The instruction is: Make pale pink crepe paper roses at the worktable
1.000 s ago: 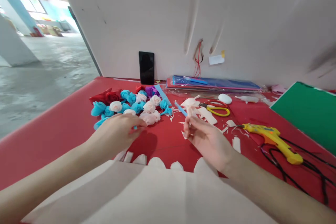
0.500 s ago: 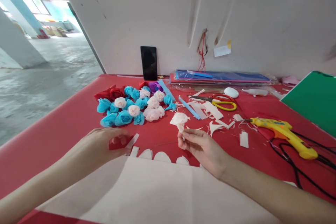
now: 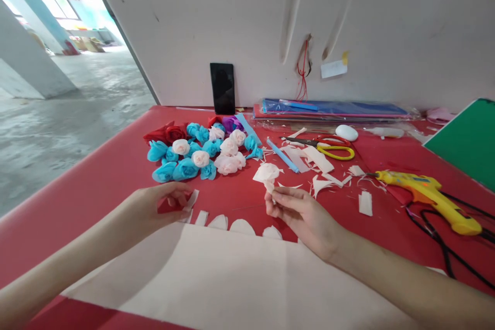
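Note:
Between the thumb and fingertips of my right hand (image 3: pixel 303 215) is the narrow base of a pale paper flower (image 3: pixel 267 172), its bloom upright and spread at the top. My left hand (image 3: pixel 162 207) pinches a short white paper strip (image 3: pixel 193 198) at the left. Just beyond the large pale paper sheet (image 3: pixel 232 273) lie another white strip (image 3: pixel 201 218) and several rounded paper petals (image 3: pixel 242 227), partly covered by the sheet's far edge. Finished paper roses (image 3: pixel 185 169) in blue, pale pink, red and purple are grouped behind my left hand.
A yellow glue gun (image 3: pixel 429 191) with black cords lies at the right. Scissors (image 3: pixel 334 151), a blue stick (image 3: pixel 283 154) and paper scraps (image 3: pixel 319 160) are spread behind my right hand. A phone (image 3: pixel 223 88) leans on the back panel beside wrapped paper sheets (image 3: pixel 336 109).
My left hand has drawn the strip slightly up and away from the others, its fingers closing around it. The right hand keeps the flower nearly still; the view has shifted slightly.

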Tool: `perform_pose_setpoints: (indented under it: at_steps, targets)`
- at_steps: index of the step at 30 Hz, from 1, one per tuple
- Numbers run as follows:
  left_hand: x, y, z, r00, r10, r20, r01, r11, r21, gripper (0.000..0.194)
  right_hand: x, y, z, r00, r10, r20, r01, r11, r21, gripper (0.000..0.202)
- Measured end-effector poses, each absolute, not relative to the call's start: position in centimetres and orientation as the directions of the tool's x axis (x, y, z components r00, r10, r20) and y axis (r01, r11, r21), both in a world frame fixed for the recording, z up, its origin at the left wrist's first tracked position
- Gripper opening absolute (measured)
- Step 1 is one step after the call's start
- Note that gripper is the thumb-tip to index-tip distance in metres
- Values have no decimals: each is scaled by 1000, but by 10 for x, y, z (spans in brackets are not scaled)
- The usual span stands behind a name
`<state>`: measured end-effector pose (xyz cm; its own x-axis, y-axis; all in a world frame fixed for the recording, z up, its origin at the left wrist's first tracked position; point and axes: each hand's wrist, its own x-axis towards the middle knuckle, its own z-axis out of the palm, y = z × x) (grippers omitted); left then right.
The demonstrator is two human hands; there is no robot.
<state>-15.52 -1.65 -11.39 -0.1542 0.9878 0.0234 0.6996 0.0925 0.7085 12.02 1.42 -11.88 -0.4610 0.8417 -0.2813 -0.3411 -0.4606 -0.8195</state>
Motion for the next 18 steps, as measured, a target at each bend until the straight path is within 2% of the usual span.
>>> perform_pose_setpoints:
  at_steps: [14,18]
  targets:
    - [-155,-18,-95,-285,956,-73,452,201,869,25,122,14,-121,-477,834,-277,-326,-461,-826,17]
    - [-157,-16,-94,-354,933,-59,428,218,877,39,122,14,-122,-475,837,-270,-329,-454,-828,19]
